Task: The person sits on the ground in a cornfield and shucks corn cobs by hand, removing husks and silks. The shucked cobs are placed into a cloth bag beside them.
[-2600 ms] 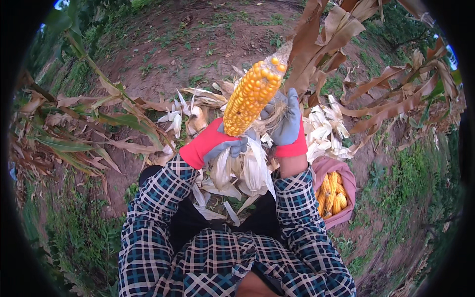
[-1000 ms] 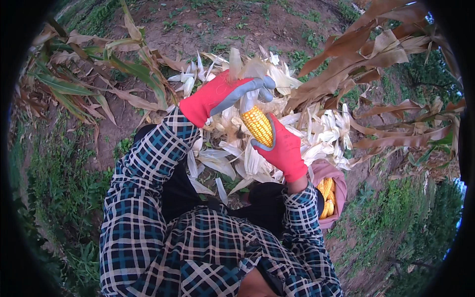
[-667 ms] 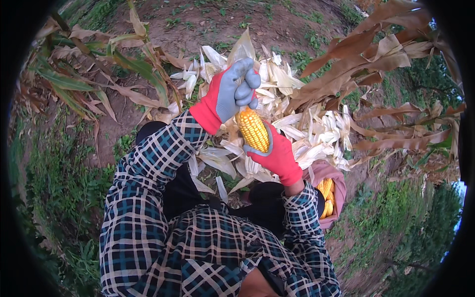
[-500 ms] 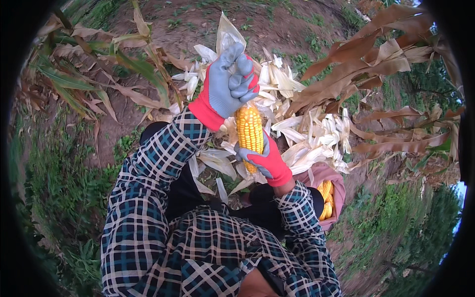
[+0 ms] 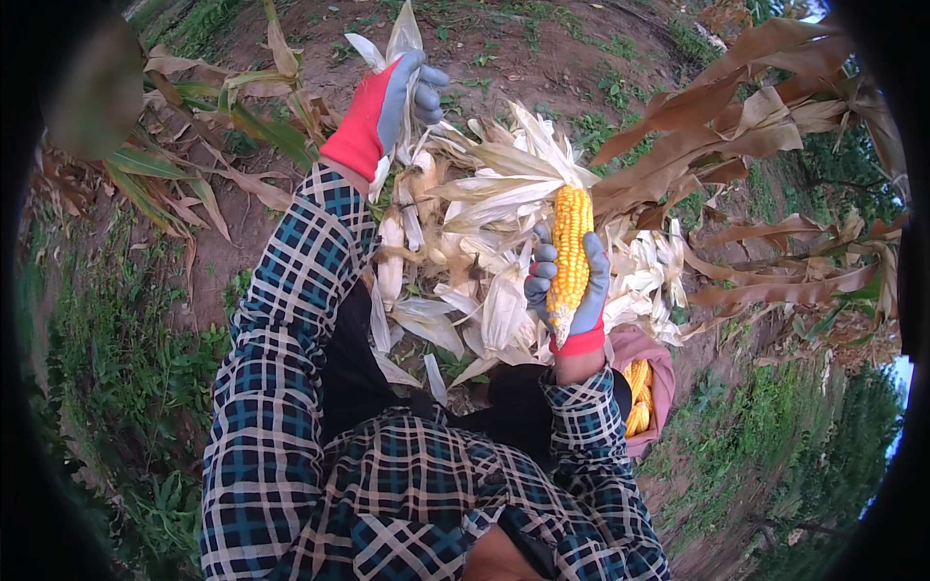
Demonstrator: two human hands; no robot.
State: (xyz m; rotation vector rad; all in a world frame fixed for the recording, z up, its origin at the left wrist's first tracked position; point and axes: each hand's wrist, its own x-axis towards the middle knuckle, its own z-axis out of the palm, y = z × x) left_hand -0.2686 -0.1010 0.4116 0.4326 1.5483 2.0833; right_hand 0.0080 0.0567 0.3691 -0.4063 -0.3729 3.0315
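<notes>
Head camera: the corn cob point(image 5: 573, 242) lies along the upturned palm of the right hand point(image 5: 593, 290), in front of the person and just above the husk pile point(image 5: 504, 310). That hand grasps it, curled fingers on its left side and thumb on its right. The cob is bright yellow and glossy, with plump kernels in straight, close rows. Its narrow, pale tip points back toward the wrist; at the far end, dry cream-coloured husk leaves point(image 5: 523, 179) fan out up and to the left.

The left hand point(image 5: 392, 102), well apart from the cob, has its fingers bent around a loose husk strip point(image 5: 404, 37), whose pale ends stick up past the knuckles. Both hands wear gloves in red and grey.

By the person's right knee stands a dusty pink sack point(image 5: 662, 392), its mouth open on more yellow cobs point(image 5: 638, 382). Brown, dry corn leaves point(image 5: 717, 136) hang at the right.
</notes>
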